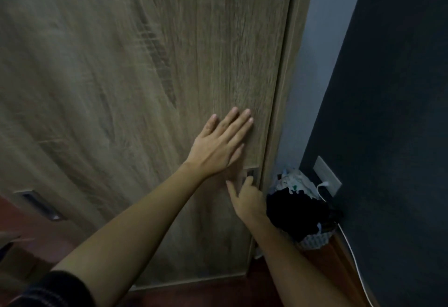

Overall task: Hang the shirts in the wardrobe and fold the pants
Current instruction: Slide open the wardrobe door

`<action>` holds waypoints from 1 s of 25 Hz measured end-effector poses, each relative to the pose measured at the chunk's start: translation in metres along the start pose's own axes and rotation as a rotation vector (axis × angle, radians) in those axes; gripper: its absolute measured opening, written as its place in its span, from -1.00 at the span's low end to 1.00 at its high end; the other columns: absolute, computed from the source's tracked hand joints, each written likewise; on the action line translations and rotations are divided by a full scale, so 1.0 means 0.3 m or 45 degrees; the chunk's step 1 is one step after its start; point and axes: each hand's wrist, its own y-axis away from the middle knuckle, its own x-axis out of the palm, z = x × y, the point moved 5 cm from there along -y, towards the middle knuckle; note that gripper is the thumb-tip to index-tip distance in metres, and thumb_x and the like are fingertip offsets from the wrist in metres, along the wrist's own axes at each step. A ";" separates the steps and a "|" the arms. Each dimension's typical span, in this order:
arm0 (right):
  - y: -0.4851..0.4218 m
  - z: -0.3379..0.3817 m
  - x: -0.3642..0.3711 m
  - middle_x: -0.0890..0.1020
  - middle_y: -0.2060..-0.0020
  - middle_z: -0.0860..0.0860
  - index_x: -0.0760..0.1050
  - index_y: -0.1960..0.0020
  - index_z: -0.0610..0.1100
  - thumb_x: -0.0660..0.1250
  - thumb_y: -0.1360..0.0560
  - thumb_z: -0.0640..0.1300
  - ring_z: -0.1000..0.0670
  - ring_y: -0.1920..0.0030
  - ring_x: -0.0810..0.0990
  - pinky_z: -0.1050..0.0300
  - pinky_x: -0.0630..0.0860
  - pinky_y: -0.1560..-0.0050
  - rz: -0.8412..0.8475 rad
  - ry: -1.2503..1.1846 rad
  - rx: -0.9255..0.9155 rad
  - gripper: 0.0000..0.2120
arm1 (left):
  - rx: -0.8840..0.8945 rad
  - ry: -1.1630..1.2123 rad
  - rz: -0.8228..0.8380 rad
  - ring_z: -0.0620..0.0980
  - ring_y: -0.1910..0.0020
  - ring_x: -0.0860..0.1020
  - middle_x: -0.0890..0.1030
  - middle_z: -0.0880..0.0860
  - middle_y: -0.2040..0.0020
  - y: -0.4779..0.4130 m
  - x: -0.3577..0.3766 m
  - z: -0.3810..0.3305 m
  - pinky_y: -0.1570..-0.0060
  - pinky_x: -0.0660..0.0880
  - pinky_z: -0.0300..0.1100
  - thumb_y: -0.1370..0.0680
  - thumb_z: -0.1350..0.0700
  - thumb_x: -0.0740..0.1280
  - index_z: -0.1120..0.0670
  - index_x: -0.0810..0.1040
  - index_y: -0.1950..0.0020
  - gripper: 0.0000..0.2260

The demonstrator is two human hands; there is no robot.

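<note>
The wardrobe door (145,88), a wood-grain panel, filled most of the view. The left hand (221,144) lay flat against it near its right edge, fingers (238,125) straight and close together, palm on the wood and gripping nothing. Just below it, the right hand (247,200) reached to the small recessed metal handle (251,173) at the door's right edge, index finger extended onto the wood beside it and another fingertip at the recess (whether any finger hooked inside it could not be told). A second recessed handle (40,203) sat low at the far left of the panels.

To the right of the wardrobe, in the corner by the dark wall (388,113), a laundry basket (315,241) stood on the floor, heaped with clothes (295,202), dark ones on top and pale ones behind. A wall socket (327,176) above it carried a white cable (354,258) running down along the wall.
</note>
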 end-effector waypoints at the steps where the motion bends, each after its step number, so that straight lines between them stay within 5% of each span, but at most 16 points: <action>1: -0.006 0.005 0.003 0.61 0.05 -0.18 0.31 -0.13 -0.21 0.09 -0.53 0.24 -0.19 0.07 0.61 0.08 0.43 0.22 -0.034 0.022 -0.025 -0.50 | -0.003 -0.054 -0.007 0.00 -0.53 -0.13 0.10 0.02 -0.54 0.005 0.023 0.010 -0.42 -0.17 0.04 -0.59 -0.06 0.07 0.08 0.07 -0.53 -0.46; 4: -0.004 0.022 0.003 0.64 0.10 -0.19 0.33 -0.16 -0.24 -0.07 -0.48 0.33 -0.19 0.13 0.64 0.08 0.49 0.26 -0.212 0.083 -0.066 -0.34 | 0.047 -0.163 -0.026 0.00 -0.53 -0.18 -0.11 0.05 -0.57 0.025 0.065 0.027 -0.42 -0.25 0.04 -0.58 -0.08 0.08 0.06 -0.01 -0.54 -0.42; 6: -0.001 0.036 0.015 0.65 0.13 -0.20 0.35 -0.18 -0.27 0.00 -0.52 0.27 -0.19 0.15 0.65 0.08 0.50 0.28 -0.216 0.101 -0.077 -0.39 | 0.032 -0.187 -0.085 0.00 -0.53 -0.14 -0.18 0.05 -0.56 0.032 0.066 0.035 -0.43 -0.24 0.05 -0.58 -0.09 0.09 0.07 0.01 -0.55 -0.41; 12: 0.037 0.140 0.071 0.66 0.21 -0.24 0.42 -0.19 -0.33 0.22 -0.53 0.12 -0.22 0.23 0.66 0.10 0.47 0.36 -0.155 0.128 -0.086 -0.48 | 0.029 -0.205 -0.154 -0.01 -0.53 -0.06 -0.11 0.04 -0.56 0.110 0.050 0.118 -0.44 -0.22 0.05 -0.57 -0.08 0.12 0.07 0.09 -0.53 -0.43; 25: 0.217 0.597 0.440 0.62 -0.04 -0.15 0.25 -0.37 -0.22 0.03 -0.61 0.09 -0.11 -0.02 0.63 0.13 0.48 0.13 -0.087 0.202 -0.196 -0.52 | 0.006 -0.204 -0.098 0.01 -0.53 -0.07 -0.13 0.04 -0.56 0.551 -0.043 0.567 -0.43 -0.19 0.08 -0.60 -0.08 0.07 0.08 0.03 -0.54 -0.44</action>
